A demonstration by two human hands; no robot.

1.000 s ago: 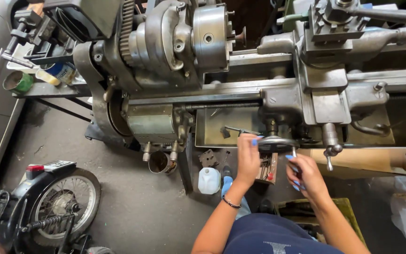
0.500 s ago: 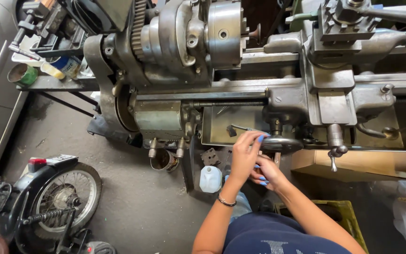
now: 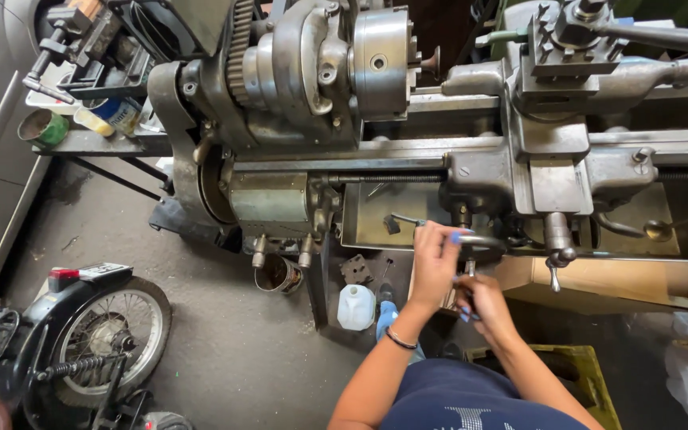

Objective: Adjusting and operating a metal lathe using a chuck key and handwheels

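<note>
A large grey metal lathe (image 3: 376, 151) fills the upper half of the view, its round chuck (image 3: 380, 64) at top centre and the carriage (image 3: 555, 159) to the right. My left hand (image 3: 433, 263) grips the rim of the carriage handwheel (image 3: 483, 241) from the left. My right hand (image 3: 483, 301) is closed around the handwheel's small handle just below it. Both hands sit close together, fingers wrapped on the metal. A dark bracelet rings my left wrist.
A crank handle (image 3: 557, 255) hangs right of the handwheel. On the concrete floor stand a white plastic jug (image 3: 357, 307) and a rusty can (image 3: 279, 275). A motorcycle rear wheel (image 3: 109, 334) sits lower left. A yellow crate (image 3: 575, 374) lies lower right.
My right hand has moved left and up, from apart on the right to under the handwheel beside my left hand. The view has shifted slightly.
</note>
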